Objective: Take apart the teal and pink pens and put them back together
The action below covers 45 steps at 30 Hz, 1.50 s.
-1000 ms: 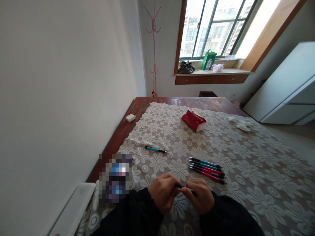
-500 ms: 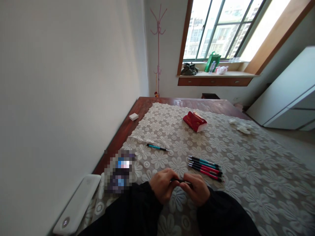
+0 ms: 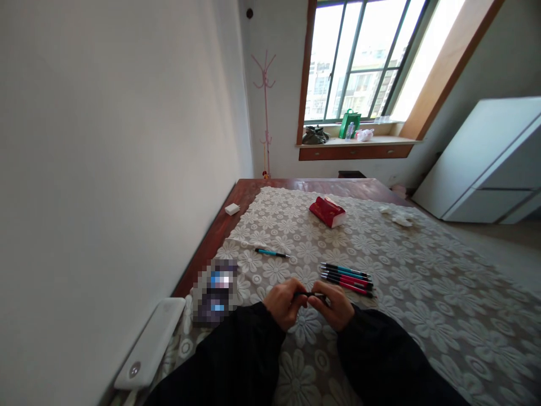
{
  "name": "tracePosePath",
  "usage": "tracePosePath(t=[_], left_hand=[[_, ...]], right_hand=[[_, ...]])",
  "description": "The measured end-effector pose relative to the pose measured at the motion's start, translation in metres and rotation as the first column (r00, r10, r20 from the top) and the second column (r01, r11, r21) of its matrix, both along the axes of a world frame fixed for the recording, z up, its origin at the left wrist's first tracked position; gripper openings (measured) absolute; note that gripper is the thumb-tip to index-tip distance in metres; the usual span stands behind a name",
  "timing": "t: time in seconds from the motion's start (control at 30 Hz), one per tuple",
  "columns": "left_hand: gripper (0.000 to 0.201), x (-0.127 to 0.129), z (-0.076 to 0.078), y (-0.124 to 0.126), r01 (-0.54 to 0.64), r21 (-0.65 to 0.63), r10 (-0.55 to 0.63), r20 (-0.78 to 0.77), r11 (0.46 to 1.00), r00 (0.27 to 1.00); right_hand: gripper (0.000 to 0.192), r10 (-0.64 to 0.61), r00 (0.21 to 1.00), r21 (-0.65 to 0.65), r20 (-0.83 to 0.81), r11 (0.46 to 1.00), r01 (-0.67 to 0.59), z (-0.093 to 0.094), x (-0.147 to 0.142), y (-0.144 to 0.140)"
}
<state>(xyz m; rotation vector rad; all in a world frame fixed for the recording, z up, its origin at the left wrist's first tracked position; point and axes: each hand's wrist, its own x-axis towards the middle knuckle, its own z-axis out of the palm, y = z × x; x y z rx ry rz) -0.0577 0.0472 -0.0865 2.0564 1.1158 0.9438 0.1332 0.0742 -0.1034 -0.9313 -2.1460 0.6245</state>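
Note:
Between my two hands is a thin, dark, band-like thing (image 3: 310,294); its exact kind is too small to make out. My left hand (image 3: 282,304) pinches one end, and my right hand (image 3: 335,306) pinches the other, with the fingertips nearly meeting. Just beyond the right hand lies a row of several mechanical pencils (image 3: 347,278), some blue and some red, side by side on the patterned tablecloth (image 3: 296,378). A single blue mechanical pencil (image 3: 271,253) rests apart from them, farther forward and to the left.
A red tissue pack (image 3: 327,212) sits farther back, with crumpled white tissue (image 3: 397,216) to its right. At left are a white power bank (image 3: 150,344), a blurred-out flat object (image 3: 216,293) and a white charger plug (image 3: 232,209). A wall borders the left side.
The view has tilted up and shifted slightly, so things appear moved in the frame. Both hands keep their pinch on the dark thing, with little change in pose.

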Motion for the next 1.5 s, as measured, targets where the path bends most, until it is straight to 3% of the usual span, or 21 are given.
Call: tracePosePath(t=[0.2,0.33,0.4,0.47,0.53,0.63,0.7,0.77,0.9,1.07,1.23,1.5], left_hand=[[0.026,0.002,0.001,0.001,0.045,0.105,-0.043,-0.024,0.994,0.999],[0.037,0.010,0.006,0.001,0.051,0.093,-0.044,-0.082,0.994,0.996],[0.030,0.006,0.015,-0.001,-0.038,0.100,0.049,-0.114,0.994,0.992],[0.028,-0.010,0.028,-0.004,-0.200,0.132,0.222,-0.184,0.971,0.957],[0.037,-0.037,0.041,-0.007,-0.358,0.196,0.404,-0.312,0.913,0.860],[0.054,-0.088,0.053,-0.010,-0.600,0.240,0.616,-0.552,0.763,0.562],[0.062,-0.117,0.053,-0.009,-0.715,0.220,0.629,-0.682,0.663,0.373],[0.065,-0.136,0.048,-0.006,-0.763,0.164,0.564,-0.771,0.626,0.297],[0.077,-0.150,0.033,0.000,-0.759,0.091,0.476,-0.825,0.645,0.305],[0.082,-0.147,0.023,-0.002,-0.753,0.120,0.483,-0.829,0.647,0.283],[0.076,-0.144,0.022,-0.004,-0.731,0.178,0.514,-0.816,0.659,0.264],[0.083,-0.145,0.030,0.008,-0.744,0.140,0.465,-0.850,0.653,0.248]], right_hand=[[0.042,0.048,0.999,0.080,-0.004,0.996,-0.047,-0.007,0.001,0.000],[0.048,0.053,0.997,0.106,-0.056,0.993,-0.047,-0.004,0.000,0.003],[0.049,-0.003,0.995,0.110,-0.103,0.994,0.014,0.000,-0.001,0.003],[0.048,-0.049,0.989,0.083,-0.141,0.995,0.061,0.002,-0.001,0.004],[0.047,-0.069,0.986,0.046,-0.153,0.996,0.076,0.003,-0.002,0.004],[0.046,-0.083,0.984,0.029,-0.158,0.996,0.089,0.001,-0.002,0.005],[0.044,-0.084,0.983,0.035,-0.164,0.995,0.091,-0.002,-0.002,0.005],[0.043,-0.077,0.982,0.039,-0.171,0.996,0.085,-0.004,-0.002,0.006],[0.042,-0.049,0.984,0.040,-0.171,0.998,0.057,-0.008,-0.003,0.007],[0.041,-0.046,0.985,0.047,-0.169,0.997,0.054,-0.010,-0.005,0.008],[0.042,-0.038,0.986,0.053,-0.164,0.997,0.047,-0.010,-0.005,0.008],[0.042,-0.030,0.986,0.052,-0.164,0.998,0.039,-0.005,-0.006,0.007]])
